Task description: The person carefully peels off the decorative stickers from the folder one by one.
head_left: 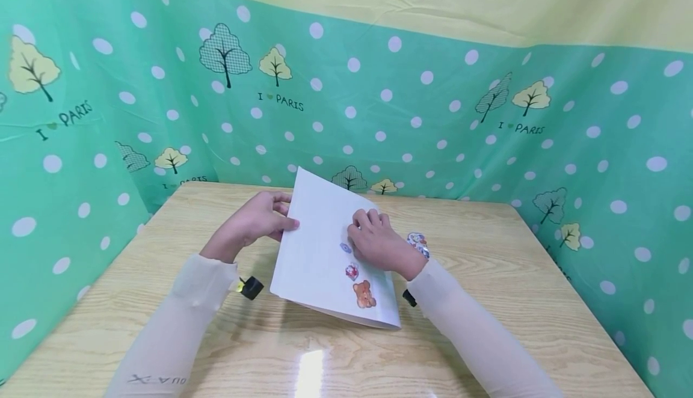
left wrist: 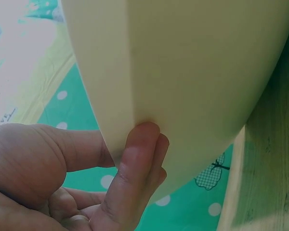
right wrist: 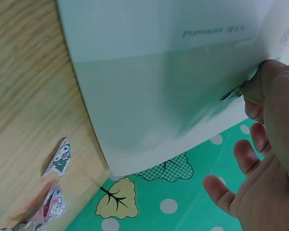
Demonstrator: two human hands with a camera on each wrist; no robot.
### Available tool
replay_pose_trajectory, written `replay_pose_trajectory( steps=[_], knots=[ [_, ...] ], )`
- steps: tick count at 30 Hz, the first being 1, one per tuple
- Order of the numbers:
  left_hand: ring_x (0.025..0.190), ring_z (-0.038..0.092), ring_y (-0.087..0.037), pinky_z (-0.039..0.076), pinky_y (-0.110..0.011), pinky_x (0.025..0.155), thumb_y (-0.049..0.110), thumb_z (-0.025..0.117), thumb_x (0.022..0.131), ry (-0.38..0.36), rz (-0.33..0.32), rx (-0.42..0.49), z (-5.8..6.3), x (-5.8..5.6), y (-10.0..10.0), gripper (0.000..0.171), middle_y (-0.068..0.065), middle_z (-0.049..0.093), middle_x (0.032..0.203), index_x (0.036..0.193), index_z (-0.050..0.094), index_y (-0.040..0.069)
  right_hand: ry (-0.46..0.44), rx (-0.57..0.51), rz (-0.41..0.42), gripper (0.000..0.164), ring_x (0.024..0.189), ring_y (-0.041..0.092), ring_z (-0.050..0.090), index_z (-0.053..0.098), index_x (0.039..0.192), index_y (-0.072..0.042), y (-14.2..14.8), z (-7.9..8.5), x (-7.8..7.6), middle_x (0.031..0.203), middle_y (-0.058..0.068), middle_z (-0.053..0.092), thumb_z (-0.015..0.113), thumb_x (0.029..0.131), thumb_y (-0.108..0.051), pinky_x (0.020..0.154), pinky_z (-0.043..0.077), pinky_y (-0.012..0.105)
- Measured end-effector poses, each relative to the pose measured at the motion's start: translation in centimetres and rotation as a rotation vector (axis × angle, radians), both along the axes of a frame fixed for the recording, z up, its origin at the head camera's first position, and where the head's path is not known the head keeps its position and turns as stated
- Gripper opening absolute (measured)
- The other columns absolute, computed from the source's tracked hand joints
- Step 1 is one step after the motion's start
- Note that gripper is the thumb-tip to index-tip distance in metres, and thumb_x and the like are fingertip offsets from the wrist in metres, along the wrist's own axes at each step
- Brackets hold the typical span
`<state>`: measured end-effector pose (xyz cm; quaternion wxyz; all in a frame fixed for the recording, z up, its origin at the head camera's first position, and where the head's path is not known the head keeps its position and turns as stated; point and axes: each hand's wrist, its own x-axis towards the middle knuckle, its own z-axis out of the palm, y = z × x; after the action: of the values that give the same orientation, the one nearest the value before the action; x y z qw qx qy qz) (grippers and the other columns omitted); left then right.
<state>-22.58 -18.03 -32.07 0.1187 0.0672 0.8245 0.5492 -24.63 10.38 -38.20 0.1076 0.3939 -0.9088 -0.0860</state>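
Note:
A white booklet (head_left: pixel 325 235) stands tilted over the table, its lower edge toward me. At its left edge my left hand (head_left: pixel 260 217) pinches it between thumb and fingers; the left wrist view shows the fingers (left wrist: pixel 139 154) across a crease near that edge. Over the right part of the cover, my right hand (head_left: pixel 376 241) pinches a small sticker (right wrist: pixel 232 93) at the surface, thumb and forefinger together, the other fingers loosely curled. Down the cover below this hand run a bluish sticker (head_left: pixel 345 247), a red-and-white sticker (head_left: pixel 352 272) and a brown bear sticker (head_left: pixel 364 294).
More cut-out stickers (head_left: pixel 418 244) lie on the wooden table (head_left: pixel 476 254) just right of the booklet, partly behind the right wrist. A green dotted curtain (head_left: pixel 346 121) with printed trees hangs behind the table and along both sides.

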Motion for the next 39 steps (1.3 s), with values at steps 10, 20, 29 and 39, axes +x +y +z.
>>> replay_pose_trajectory(
  steps=[10,20,29,39],
  knots=[
    [0.081,0.074,-0.027,0.064,-0.041,0.074,-0.002,0.071,0.092,0.007,0.002,-0.004,0.2,0.1,0.0,0.068,-0.023,0.061,0.112,0.151,0.037,-0.008,-0.073,-0.113,-0.003,0.011,0.115,0.031,0.038,0.060,0.106,-0.013,0.5,0.5,0.3,0.135,0.010,0.040,0.053,0.106,-0.021,0.101,0.037,0.052],
    [0.082,0.075,-0.029,0.063,-0.042,0.074,-0.003,0.070,0.092,0.001,0.002,0.004,0.1,0.0,-0.1,0.066,-0.023,0.062,0.112,0.150,0.038,-0.008,0.102,-0.087,0.136,0.012,0.126,0.033,0.043,0.079,0.103,-0.018,0.7,0.8,0.7,0.148,0.008,0.047,0.069,0.099,-0.014,0.102,0.039,0.059],
    [0.083,0.075,-0.029,0.063,-0.042,0.074,-0.003,0.070,0.092,-0.002,0.007,0.006,0.1,-0.1,-0.1,0.065,-0.022,0.062,0.111,0.150,0.039,-0.007,0.159,-0.009,0.111,0.011,0.125,0.033,0.045,0.075,0.109,-0.021,0.7,1.1,0.9,0.143,0.008,0.051,0.069,0.100,-0.021,0.104,0.039,0.059],
    [0.083,0.075,-0.029,0.063,-0.042,0.075,-0.003,0.070,0.093,0.000,0.000,0.010,0.0,0.0,-0.2,0.067,-0.023,0.061,0.113,0.151,0.036,-0.008,0.170,0.049,0.105,0.006,0.124,0.034,0.046,0.071,0.106,-0.027,0.5,1.0,0.4,0.140,0.008,0.052,0.069,0.100,-0.026,0.104,0.038,0.060]
  ],
)
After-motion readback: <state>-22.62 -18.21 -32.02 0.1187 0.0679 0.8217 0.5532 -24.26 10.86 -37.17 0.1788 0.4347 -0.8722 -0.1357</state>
